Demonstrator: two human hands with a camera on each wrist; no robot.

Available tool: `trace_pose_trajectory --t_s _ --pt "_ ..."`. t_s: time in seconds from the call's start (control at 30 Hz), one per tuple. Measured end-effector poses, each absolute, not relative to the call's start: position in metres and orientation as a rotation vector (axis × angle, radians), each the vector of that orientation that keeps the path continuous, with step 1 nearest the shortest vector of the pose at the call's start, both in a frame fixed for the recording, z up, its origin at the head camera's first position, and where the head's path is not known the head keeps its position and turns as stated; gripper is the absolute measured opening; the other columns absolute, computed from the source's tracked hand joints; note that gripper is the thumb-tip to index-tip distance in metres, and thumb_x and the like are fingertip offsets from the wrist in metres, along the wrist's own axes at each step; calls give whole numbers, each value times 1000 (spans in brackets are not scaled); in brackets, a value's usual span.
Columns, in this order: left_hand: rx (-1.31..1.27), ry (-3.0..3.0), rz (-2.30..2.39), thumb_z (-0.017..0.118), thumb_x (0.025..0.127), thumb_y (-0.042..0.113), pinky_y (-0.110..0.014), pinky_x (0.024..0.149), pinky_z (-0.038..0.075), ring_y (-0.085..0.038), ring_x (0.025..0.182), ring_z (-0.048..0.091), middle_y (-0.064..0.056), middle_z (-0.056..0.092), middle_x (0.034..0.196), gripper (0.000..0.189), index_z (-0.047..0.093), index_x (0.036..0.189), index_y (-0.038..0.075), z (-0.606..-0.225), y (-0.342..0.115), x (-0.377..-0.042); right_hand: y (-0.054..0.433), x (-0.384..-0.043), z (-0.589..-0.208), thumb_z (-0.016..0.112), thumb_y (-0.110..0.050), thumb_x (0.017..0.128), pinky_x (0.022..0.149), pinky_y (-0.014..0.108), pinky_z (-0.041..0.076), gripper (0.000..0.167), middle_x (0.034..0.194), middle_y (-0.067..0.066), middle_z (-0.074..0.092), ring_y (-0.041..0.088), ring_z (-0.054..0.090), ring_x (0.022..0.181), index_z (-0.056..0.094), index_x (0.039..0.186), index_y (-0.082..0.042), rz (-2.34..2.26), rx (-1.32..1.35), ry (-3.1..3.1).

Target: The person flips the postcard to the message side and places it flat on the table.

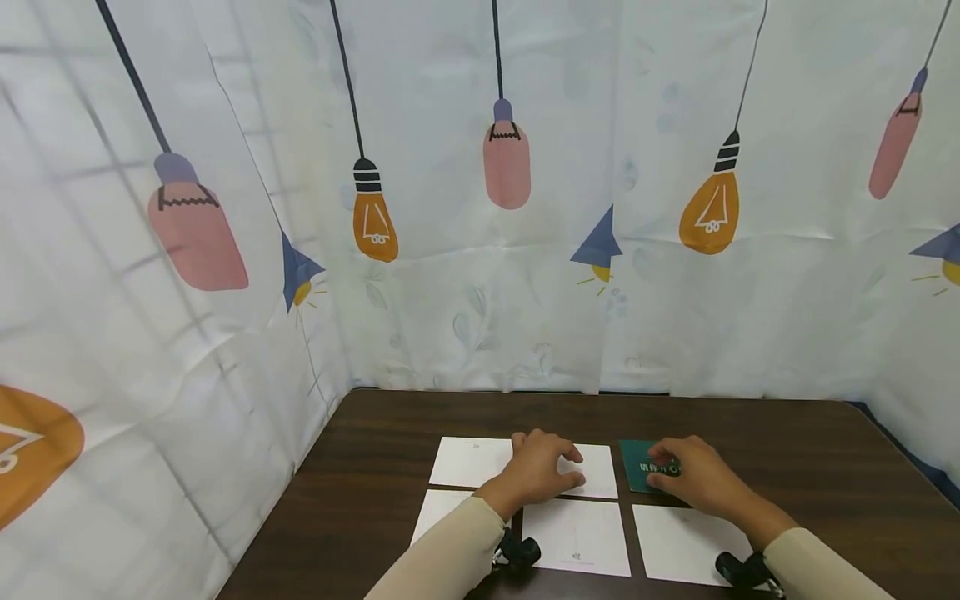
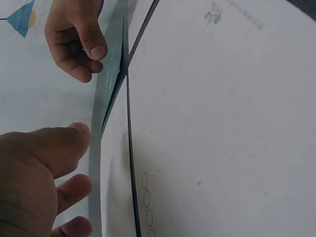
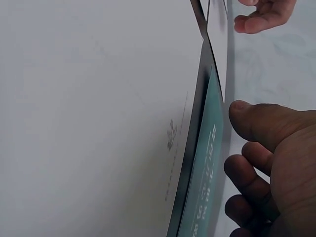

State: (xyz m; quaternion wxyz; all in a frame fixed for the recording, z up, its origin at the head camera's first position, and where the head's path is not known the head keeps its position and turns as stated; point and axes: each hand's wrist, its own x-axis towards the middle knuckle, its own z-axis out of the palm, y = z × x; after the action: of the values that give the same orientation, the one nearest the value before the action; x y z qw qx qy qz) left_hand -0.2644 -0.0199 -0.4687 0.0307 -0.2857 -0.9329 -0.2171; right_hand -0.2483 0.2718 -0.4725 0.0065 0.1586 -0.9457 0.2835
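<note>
Several white cards and one dark green card (image 1: 634, 460) lie in two rows on the table. My left hand (image 1: 531, 468) hovers over the two back-row white cards, thumb and fingers apart with nothing between them. Over the green card is my right hand (image 1: 701, 473), its fingers loosely bent and covering part of the card's pale lettering. In the right wrist view, the thumb and fingers of this hand (image 3: 281, 163) stand apart beside the green card (image 3: 205, 168), holding nothing. The front-middle white card (image 1: 576, 537) and front-right white card (image 1: 686, 546) lie nearer me, with small faint print.
The dark wooden table (image 1: 315, 500) reaches back to a white curtain (image 1: 450, 333) printed with hanging lamps. Another curtain side (image 1: 112, 350) runs along the left. Each wrist carries a small black camera, one on the left (image 1: 517, 550) and one on the right (image 1: 742, 571).
</note>
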Motion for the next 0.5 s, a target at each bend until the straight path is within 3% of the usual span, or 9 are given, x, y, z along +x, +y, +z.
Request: trace_pose_trajectory --t_s 0.5 --pt "-837 -2892 -558 74 92 45 -43 88 31 -17 119 51 14 66 123 31 74 118 29 -472 5 -264 292 -252 -474 84 -36 85 88 56 50 49 110 2 68 34 56 110 70 121 -5 840 512 -2967"
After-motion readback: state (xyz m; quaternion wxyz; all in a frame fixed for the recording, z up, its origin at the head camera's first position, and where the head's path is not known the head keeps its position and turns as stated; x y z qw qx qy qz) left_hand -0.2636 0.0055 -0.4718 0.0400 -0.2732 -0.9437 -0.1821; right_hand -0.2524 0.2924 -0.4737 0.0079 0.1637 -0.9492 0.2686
